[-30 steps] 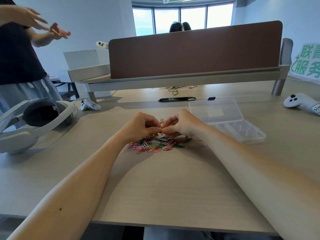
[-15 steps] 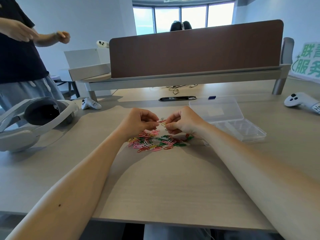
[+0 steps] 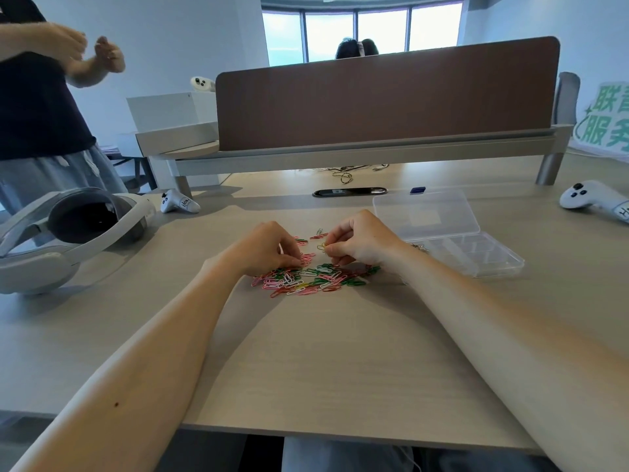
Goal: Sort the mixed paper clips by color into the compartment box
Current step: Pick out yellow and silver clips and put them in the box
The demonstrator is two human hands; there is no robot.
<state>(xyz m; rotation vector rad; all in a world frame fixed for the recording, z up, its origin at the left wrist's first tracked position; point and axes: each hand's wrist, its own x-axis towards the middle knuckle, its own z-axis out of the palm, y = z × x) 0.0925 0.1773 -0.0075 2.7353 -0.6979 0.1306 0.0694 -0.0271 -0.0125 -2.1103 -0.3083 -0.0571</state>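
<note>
A pile of mixed paper clips, pink, green, red, white and yellow, lies on the desk in front of me. My left hand is down at the pile's far left edge, fingertips curled onto the clips; whether it grips one I cannot tell. My right hand hovers just above the pile's far right and pinches a yellow paper clip between thumb and forefinger. The clear compartment box stands open to the right of my right hand, its lid folded back behind it.
A white headset lies at the left, a white controller behind it and another controller at the far right. A brown desk divider runs across the back. A person stands at the left.
My hands have pulled apart. The left hand dropped to the pile's left edge, and the right hand kept the yellow clip and stayed above the pile.
</note>
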